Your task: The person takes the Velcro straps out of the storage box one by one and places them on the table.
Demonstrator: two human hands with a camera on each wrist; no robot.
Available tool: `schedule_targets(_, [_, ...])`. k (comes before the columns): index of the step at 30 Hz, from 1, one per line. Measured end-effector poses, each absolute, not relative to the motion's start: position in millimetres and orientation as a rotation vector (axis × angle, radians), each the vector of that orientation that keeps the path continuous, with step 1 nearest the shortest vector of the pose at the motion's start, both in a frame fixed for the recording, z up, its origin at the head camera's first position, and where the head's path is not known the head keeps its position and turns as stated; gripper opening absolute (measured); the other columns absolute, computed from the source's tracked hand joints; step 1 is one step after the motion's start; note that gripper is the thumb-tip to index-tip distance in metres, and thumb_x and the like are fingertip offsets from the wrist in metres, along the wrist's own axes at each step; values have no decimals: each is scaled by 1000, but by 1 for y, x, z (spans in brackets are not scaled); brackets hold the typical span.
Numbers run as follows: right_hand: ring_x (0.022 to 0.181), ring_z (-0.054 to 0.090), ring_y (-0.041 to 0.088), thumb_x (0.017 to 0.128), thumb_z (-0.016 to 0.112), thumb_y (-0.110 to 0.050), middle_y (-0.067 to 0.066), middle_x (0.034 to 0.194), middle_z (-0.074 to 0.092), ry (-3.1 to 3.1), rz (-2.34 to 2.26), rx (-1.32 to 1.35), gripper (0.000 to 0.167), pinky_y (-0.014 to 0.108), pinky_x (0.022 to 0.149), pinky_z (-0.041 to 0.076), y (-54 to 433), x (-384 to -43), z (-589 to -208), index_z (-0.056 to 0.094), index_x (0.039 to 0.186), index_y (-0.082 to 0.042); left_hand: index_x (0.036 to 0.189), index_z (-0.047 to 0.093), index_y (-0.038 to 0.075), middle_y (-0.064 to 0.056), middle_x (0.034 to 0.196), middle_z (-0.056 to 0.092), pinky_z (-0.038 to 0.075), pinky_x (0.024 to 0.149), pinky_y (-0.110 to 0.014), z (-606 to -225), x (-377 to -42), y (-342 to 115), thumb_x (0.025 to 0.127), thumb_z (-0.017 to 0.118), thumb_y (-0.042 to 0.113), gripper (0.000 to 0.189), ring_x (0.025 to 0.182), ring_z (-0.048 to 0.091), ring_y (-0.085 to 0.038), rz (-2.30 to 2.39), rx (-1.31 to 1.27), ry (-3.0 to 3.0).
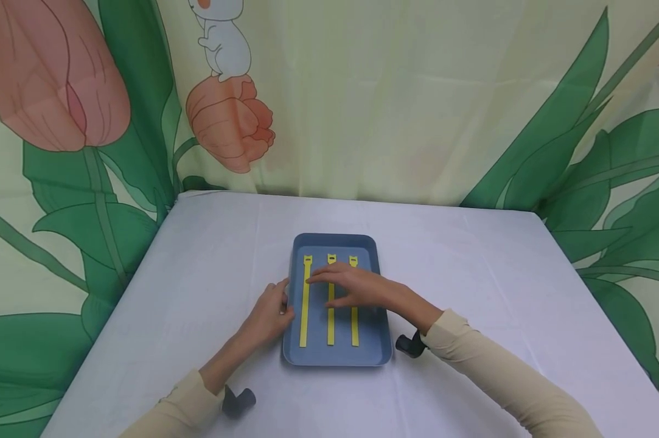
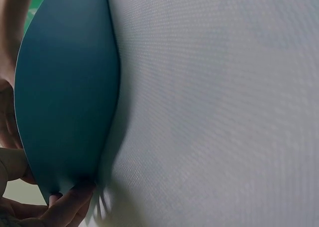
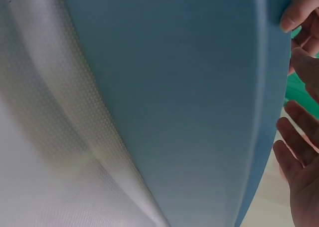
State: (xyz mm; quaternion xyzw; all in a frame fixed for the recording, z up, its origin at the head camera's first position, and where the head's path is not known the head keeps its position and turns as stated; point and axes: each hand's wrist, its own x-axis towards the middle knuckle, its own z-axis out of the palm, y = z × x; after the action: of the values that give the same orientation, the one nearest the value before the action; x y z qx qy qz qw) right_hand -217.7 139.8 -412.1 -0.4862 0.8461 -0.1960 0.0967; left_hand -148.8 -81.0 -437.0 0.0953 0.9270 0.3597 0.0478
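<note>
Three yellow cable straps with slotted heads lie lengthwise, side by side, in a shallow blue tray (image 1: 317, 331): a left strap (image 1: 304, 310), a middle strap (image 1: 331, 328) and a right strap (image 1: 355, 331). At the tray's left side my left hand (image 1: 268, 311) grips the rim, its thumb over the edge and fingers along the outer wall. My right hand (image 1: 356, 285) reaches over the tray from the right with loosely spread fingers and nothing held; it hides parts of the middle and right straps. Its fingertips overlap the left strap in the head view.
A white cloth (image 1: 460, 261) covers the table under the tray. Black wrist devices sit by each cuff, one at the left (image 1: 238, 401) and one at the right (image 1: 410, 345). Behind the table hangs a curtain (image 1: 373, 109) printed with tulips and a white animal.
</note>
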Motion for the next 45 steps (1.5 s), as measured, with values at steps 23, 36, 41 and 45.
schedule_targets(23, [128,41,19,83,72,-25,4,136,50,2472,-541,-1518,54,36,100,37,133,-222,-407,55,133,-16,137,35,-11,-5,85,44,41,61,-26,-435,-149,-82,81,58,2,62,73,44,-15,1119,295,2806])
schedule_targets(36, [126,42,17,83,72,-22,4,134,51,2526,-598,-1591,51,34,97,40,122,-231,-394,57,131,-14,137,36,-11,-6,85,45,42,63,-28,-435,-150,-83,81,59,1,61,74,45,-16,1112,334,2816])
schedule_targets(41, [126,42,17,86,69,-24,0,134,51,2496,-537,-1559,48,33,98,39,115,-231,-398,56,131,-15,137,36,-11,-6,86,45,43,63,-28,-436,-150,-84,81,59,1,62,75,45,-16,1095,336,2823])
schedule_targets(45, [125,43,17,84,70,-23,1,133,52,2484,-524,-1540,48,32,98,39,113,-231,-402,58,130,-13,137,36,-11,-6,86,45,43,64,-28,-437,-151,-83,81,59,1,62,74,46,-15,1091,333,2820])
